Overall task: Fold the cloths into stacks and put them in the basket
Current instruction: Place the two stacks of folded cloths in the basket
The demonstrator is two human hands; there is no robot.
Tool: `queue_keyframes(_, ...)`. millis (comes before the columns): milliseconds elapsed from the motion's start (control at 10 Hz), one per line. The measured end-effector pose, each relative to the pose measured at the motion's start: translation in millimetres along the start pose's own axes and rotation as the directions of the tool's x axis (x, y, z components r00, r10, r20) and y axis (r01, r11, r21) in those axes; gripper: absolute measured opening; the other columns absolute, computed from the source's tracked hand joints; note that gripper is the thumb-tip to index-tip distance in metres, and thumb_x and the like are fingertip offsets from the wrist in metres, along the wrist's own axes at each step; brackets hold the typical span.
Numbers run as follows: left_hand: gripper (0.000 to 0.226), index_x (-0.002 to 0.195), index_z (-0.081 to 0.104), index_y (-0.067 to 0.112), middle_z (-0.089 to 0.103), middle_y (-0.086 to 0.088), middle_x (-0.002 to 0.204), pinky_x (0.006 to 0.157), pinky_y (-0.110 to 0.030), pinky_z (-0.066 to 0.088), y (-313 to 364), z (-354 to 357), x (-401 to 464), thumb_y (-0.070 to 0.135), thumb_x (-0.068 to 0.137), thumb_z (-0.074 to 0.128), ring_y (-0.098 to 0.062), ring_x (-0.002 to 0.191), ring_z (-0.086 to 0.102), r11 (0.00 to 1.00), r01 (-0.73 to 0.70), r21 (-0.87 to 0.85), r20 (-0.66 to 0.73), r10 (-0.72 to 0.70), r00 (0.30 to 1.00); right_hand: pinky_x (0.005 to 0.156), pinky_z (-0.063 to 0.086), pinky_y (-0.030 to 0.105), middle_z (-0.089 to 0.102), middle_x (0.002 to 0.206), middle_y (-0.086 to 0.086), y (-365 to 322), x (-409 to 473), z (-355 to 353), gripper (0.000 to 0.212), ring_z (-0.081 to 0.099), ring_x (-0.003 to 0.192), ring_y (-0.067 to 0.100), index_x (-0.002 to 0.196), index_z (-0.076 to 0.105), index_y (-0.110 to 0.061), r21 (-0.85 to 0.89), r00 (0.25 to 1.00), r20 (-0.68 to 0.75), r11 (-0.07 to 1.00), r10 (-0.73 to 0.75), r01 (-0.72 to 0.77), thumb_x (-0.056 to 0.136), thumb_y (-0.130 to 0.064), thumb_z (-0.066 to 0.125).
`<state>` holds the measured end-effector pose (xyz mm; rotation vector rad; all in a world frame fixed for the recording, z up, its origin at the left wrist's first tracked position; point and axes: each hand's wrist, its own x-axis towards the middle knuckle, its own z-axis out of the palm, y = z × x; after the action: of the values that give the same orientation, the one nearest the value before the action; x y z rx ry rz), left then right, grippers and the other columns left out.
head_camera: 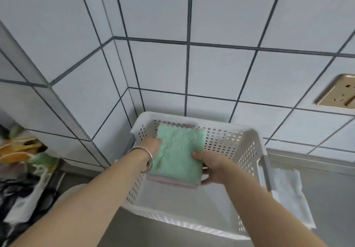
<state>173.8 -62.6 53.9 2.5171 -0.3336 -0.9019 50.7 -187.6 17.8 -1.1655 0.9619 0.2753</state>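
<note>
Cloths (178,150) sit in a folded stack between our two hands, green on top with a pink edge showing underneath, held over the open white basket (247,150). Our left hand (153,144) grips the stack's left side — its fingers are hidden under the fabric, so we cannot see how far they curl — and a silver bangle (144,158) rings that wrist. Our right hand (211,168) clasps the near right corner, thumb on top and fingers curled beneath. The stack lies within the basket's rim, toward its far end; whether it touches the bottom we cannot tell. The basket is perforated and stands on a grey surface (326,198) against a tiled wall (211,70). Just right of the basket lies a white cloth (290,193) — flat on the surface. A wall socket (340,93) shows at the right edge, and blurred bags (25,166) at the left.
</note>
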Motion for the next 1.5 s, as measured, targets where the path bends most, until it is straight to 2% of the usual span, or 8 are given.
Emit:
queue_keyframes(200,0.041,0.138,0.031,-0.009,0.033,-0.021,0.149,0.112,-0.027,0.021,-12,26,55,0.006,0.101,0.028,-0.030,0.138,0.033,0.974,0.190,0.127,0.086,-0.202,0.976,0.099,0.032,0.065,0.044,0.135,0.017,14,67,18,0.043,0.046,0.112,0.033,0.138,0.035,-0.006,-0.023,0.961,0.048,0.962,0.273,-0.272,0.097,-0.012,0.046)
queue_keyframes(800,0.068,0.146,0.002,0.001,0.016,-0.022,0.153,0.116,-0.039,0.022,-19,63,67,0.015,0.094,0.043,-0.032,0.142,0.021,0.937,0.220,0.271,-0.007,-0.227,0.974,0.091,0.042,0.064,0.044,0.135,0.016,12,110,43,0.052,0.045,0.121,0.037,0.139,0.032,-0.005,-0.153,0.929,-0.063,0.916,0.365,-0.370,0.092,-0.011,0.054)
queue_keyframes(900,0.068,0.148,-0.002,0.005,-0.009,-0.019,0.156,0.120,-0.041,0.009,-25,71,50,0.012,0.094,0.038,-0.033,0.146,-0.001,0.872,-0.034,0.489,-0.053,0.069,0.996,0.093,0.045,0.060,0.046,0.132,0.018,8,105,48,0.050,0.048,0.114,0.037,0.138,0.033,-0.002,-0.228,0.940,-0.065,0.912,0.335,-0.341,0.093,-0.013,0.053)
queue_keyframes(1000,0.064,0.148,0.005,0.001,-0.002,-0.015,0.157,0.120,-0.042,0.012,-38,70,52,0.003,0.091,0.035,-0.031,0.146,0.003,0.682,-0.233,0.693,0.074,0.254,0.964,0.101,0.045,0.041,0.046,0.132,0.016,2,95,51,0.047,0.049,0.119,0.030,0.136,0.034,0.000,-0.687,0.974,-0.209,0.695,0.091,-0.213,0.095,-0.018,0.048)
queue_keyframes(1100,0.070,0.148,0.001,0.002,-0.003,-0.019,0.157,0.120,-0.043,0.014,-44,68,68,0.013,0.093,0.043,-0.032,0.146,0.002,0.566,-0.270,0.779,0.192,0.196,0.962,0.095,0.045,0.034,0.040,0.131,0.012,-5,84,53,0.052,0.043,0.120,0.026,0.132,0.035,-0.004,-0.954,0.879,-0.165,0.300,-0.448,-0.026,0.088,-0.016,0.058)
queue_keyframes(1200,0.082,0.148,-0.005,0.007,-0.011,-0.020,0.156,0.120,-0.045,0.009,-42,70,76,0.032,0.092,0.049,-0.034,0.145,-0.005,0.504,-0.299,0.811,0.241,0.179,0.954,0.100,0.040,0.038,0.035,0.136,0.009,2,79,52,0.061,0.034,0.126,0.026,0.131,0.040,-0.010,-0.974,0.835,0.203,-0.017,-0.512,0.227,0.081,-0.032,0.068)
queue_keyframes(1300,0.100,0.148,-0.011,0.013,-0.018,-0.020,0.154,0.120,-0.045,0.006,-45,74,87,0.045,0.084,0.059,-0.039,0.144,-0.010,0.449,-0.294,0.844,0.256,0.145,0.956,0.114,0.023,0.038,0.016,0.153,0.011,21,93,43,0.082,0.015,0.142,0.025,0.141,0.028,-0.009,-0.971,0.867,0.237,-0.110,-0.439,0.210,0.077,-0.039,0.070)
queue_keyframes(1500,0.111,0.148,-0.013,0.023,-0.014,-0.021,0.155,0.119,-0.043,0.011,-52,66,103,0.053,0.076,0.065,-0.035,0.145,-0.006,0.517,-0.315,0.796,0.324,0.075,0.943,0.119,0.012,0.043,0.000,0.159,-0.001,34,112,31,0.090,-0.004,0.146,0.017,0.150,0.008,-0.016,-0.968,0.933,0.204,0.079,-0.298,0.237,0.083,-0.036,0.065)
